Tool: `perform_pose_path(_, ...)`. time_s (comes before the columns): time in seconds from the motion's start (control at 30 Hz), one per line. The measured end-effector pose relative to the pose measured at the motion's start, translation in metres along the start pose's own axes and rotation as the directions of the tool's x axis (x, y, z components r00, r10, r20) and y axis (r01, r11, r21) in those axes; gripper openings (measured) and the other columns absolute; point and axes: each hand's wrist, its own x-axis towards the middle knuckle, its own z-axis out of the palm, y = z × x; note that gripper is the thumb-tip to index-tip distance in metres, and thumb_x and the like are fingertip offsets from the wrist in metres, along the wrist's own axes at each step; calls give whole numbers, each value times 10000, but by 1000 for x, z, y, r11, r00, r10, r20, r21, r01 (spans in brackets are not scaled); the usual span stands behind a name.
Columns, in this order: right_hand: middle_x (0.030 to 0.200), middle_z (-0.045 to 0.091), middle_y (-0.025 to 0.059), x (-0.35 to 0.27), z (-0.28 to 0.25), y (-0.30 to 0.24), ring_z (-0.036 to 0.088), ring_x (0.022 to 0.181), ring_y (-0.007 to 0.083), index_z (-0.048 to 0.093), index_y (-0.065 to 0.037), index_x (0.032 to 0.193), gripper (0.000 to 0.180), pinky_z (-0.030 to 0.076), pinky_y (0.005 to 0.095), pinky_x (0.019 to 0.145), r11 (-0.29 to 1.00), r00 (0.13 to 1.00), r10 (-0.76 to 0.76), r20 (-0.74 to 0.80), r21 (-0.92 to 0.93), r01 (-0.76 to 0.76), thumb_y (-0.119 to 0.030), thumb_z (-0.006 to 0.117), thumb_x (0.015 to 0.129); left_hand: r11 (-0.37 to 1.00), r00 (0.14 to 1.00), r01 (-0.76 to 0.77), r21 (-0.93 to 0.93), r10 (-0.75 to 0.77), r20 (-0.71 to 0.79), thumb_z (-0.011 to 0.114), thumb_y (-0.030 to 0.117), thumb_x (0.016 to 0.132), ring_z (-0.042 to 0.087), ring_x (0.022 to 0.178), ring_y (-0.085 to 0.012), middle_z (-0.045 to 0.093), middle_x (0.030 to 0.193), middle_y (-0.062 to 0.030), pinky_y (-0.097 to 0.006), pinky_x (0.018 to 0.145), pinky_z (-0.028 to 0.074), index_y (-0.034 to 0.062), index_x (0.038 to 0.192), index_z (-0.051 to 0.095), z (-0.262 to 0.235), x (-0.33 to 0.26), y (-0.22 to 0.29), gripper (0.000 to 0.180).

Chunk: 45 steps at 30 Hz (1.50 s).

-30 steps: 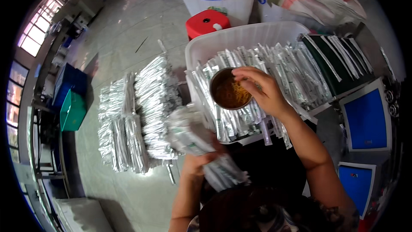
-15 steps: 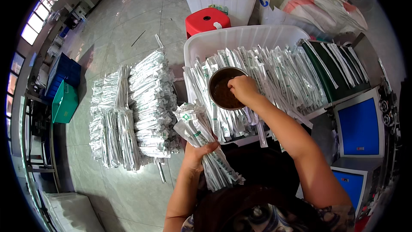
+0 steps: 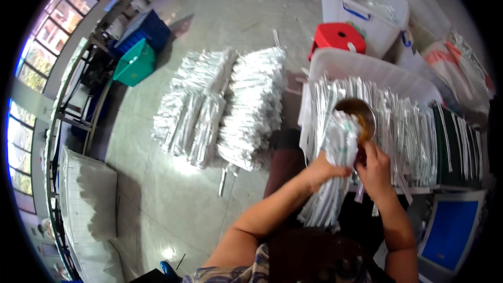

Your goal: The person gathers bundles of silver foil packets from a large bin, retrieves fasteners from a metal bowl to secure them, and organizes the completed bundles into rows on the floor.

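My left hand (image 3: 326, 172) is wrapped round a thick bundle of long, thin white plastic packets (image 3: 340, 141) with green print. The bundle stands tilted over my lap, its top end covering part of a round metal bowl (image 3: 369, 112). Something yellow-brown shows in the bowl beside the bundle. Close against the bundle's right side, below the bowl's rim, my right hand (image 3: 375, 170) has its fingers closed; what they pinch is hidden. Under the bowl, many similar packets (image 3: 406, 131) fill a white plastic tub (image 3: 361, 62).
Large stacks of packets (image 3: 251, 102) lie on the grey floor (image 3: 141, 136) to the left. Behind the tub are a red stool (image 3: 338, 36) and another white bin (image 3: 335, 0). A machine with a blue panel (image 3: 450, 230) stands at right; a green crate (image 3: 137, 64) is far left.
The view has swung left. My right hand has come out of the bowl to the bundle's side. My left hand has brought the bundle closer to the bowl, partly in front of it.
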Motion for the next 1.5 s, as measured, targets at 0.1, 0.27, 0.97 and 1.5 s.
perform_pose_path(0.1, 778, 524, 130, 12, 2, 27, 551, 735, 287, 512, 0, 853, 135, 441, 327, 622, 961, 985, 169, 38, 214, -174, 17, 491, 721, 975, 932, 178, -130, -125, 339, 730, 69, 576, 573, 767, -164, 592, 836, -69, -273, 666, 467, 13, 1057, 523, 13, -14, -13, 527)
perform_pose_path(0.27, 576, 503, 98, -23, -12, 37, 495, 513, 199, 467, -21, 568, 231, 428, 315, 539, 760, 889, 441, -125, 579, -296, -39, 416, 792, 975, 876, 170, -141, -84, 475, 736, 121, 537, 519, 628, -167, 531, 717, -72, -260, 581, 417, -6, 1037, 472, -2, -20, -13, 579)
perform_pose_path(0.97, 1240, 431, 244, -6, -72, -19, 403, 1181, 322, 405, 119, 1195, 463, 288, 389, 1001, 716, 986, -146, 85, 697, 46, -225, 391, 885, 976, 904, 163, -147, -88, 418, 616, -52, 498, 565, 683, -211, 556, 819, -131, -322, 612, 481, 4, 1131, 434, 20, -27, -33, 661)
perform_pose_path(1.5, 929, 561, 111, 23, -79, -22, 520, 869, 211, 542, -28, 934, 434, 396, 352, 818, 903, 684, -413, 601, 367, 224, -305, 667, 624, 976, 900, 23, 217, -115, 420, 682, 1, 474, 517, 897, -203, 539, 956, -103, -290, 791, 413, 1, 1130, 443, 28, 0, -61, 698)
